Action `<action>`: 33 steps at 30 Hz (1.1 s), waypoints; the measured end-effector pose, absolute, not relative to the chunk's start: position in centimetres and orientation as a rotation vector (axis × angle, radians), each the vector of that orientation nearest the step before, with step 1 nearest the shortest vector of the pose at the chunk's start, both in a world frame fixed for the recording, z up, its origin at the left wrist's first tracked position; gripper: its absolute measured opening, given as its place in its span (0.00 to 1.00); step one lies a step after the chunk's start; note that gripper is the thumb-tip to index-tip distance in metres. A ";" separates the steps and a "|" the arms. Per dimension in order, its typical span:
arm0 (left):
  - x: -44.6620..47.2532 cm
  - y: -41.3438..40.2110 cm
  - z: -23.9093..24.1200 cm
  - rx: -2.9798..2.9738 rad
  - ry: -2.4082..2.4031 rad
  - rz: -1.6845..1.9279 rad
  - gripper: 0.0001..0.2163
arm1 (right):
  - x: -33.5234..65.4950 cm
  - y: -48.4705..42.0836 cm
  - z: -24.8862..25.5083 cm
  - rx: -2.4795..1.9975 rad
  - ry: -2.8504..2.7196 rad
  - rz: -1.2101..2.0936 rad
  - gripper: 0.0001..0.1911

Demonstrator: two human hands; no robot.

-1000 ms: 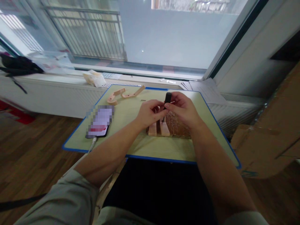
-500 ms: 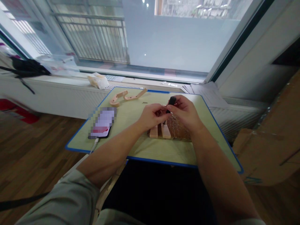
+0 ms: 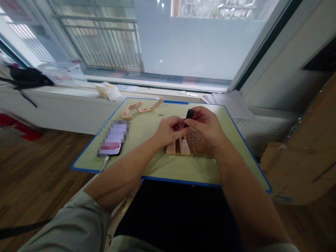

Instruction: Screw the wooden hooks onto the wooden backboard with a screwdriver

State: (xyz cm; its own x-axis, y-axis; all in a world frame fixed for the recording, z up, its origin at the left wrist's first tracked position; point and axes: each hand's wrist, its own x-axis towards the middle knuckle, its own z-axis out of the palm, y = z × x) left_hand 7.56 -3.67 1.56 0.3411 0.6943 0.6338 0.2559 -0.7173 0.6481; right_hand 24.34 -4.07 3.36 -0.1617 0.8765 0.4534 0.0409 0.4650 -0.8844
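Holding the black screwdriver (image 3: 190, 113) near upright over the table (image 3: 157, 166), the right hand (image 3: 208, 125) has fingers closed on its handle; the left hand's (image 3: 168, 130) fingers curl beside it, hold unclear; a wooden piece (image 3: 184, 148) lies just below, long axis running near-to-far.

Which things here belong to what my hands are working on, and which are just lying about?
Likely in the job:
black-handled tool, in your right hand
two wooden pieces below your hands
shiny brown slab
perhaps the curved wooden pieces

Likely just lying about:
phone
papers
crumpled wrapper
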 end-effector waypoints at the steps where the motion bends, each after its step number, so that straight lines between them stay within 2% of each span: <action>1: 7.6 -3.7 1.6 2.176 0.828 1.335 0.10 | 24.4 -4.0 3.3 -0.828 -1.565 0.898 0.14; 19: 7.0 -3.3 1.7 2.212 0.672 1.249 0.16 | 24.2 -4.4 3.7 -0.795 -1.644 0.919 0.15; 25: 7.1 -3.4 1.8 2.168 0.818 1.364 0.11 | 24.3 -4.2 3.5 -0.817 -1.646 0.852 0.17; 33: 7.2 -3.2 1.9 2.185 0.740 1.337 0.07 | 24.5 -4.8 4.3 -0.794 -1.666 0.858 0.13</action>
State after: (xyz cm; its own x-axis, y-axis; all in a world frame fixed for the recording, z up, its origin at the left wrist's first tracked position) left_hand 7.17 -3.24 1.92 0.3793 0.6592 0.6492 0.2002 -0.7435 0.6380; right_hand 24.45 -4.84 4.29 -0.2270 0.8395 0.4936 0.0856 0.5221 -0.8486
